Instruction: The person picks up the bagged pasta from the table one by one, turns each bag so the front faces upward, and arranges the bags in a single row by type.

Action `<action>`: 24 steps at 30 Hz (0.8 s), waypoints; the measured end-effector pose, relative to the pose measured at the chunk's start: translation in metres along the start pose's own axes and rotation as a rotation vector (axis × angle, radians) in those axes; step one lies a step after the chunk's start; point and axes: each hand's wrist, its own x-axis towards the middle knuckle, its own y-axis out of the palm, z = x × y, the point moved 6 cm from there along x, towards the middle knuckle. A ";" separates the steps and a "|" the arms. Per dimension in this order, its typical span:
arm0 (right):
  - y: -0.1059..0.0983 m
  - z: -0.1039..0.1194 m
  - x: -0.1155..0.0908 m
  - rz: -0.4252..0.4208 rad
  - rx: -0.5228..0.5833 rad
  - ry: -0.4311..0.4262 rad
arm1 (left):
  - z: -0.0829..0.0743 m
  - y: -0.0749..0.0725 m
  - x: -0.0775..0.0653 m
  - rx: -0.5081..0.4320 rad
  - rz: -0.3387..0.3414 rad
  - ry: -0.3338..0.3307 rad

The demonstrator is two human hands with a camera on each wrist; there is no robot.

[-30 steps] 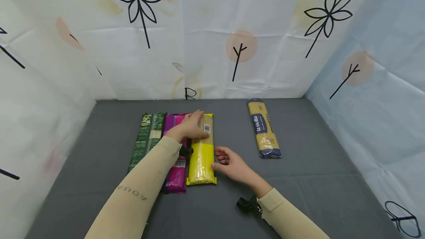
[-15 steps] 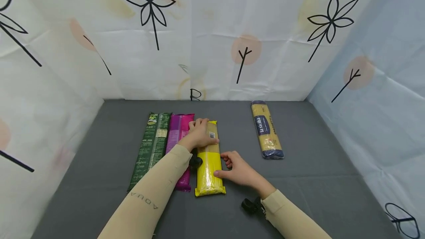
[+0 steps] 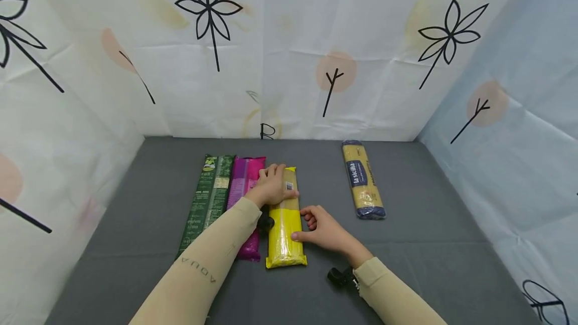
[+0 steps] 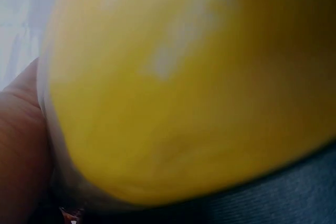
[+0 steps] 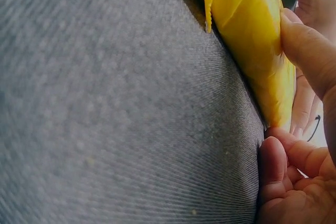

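Note:
A yellow pasta packet with a tan upper part lies lengthwise on the grey table. My left hand grips it across its upper part, thumb at the right edge and fingers over the far left side. Along the right edge, my right hand holds it with the thumb on top and curled fingers low at the side, as the right wrist view shows. Blurred yellow wrapping fills most of the left wrist view. Just left lies a magenta packet, partly hidden by the left arm.
A green packet lies left of the magenta one, its lower end behind the left sleeve. Apart at the right, a tan and blue "la sicilia" pasta packet lies slightly slanted. Printed white cloth walls enclose the table at back and sides.
The yellow packet has slid nearer to me and a little right, out of line with the magenta packet, with both hands at it. In the last half second it has hardly moved.

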 end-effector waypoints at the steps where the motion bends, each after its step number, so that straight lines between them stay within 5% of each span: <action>1: 0.000 0.000 0.000 0.001 -0.001 0.001 | -0.001 0.000 0.000 -0.001 0.008 -0.005; 11: 0.001 0.002 0.003 0.012 -0.002 0.011 | 0.002 0.004 0.005 0.101 0.034 -0.009; 24: 0.004 0.008 -0.004 0.030 -0.031 0.001 | -0.005 -0.006 -0.001 0.084 0.047 0.001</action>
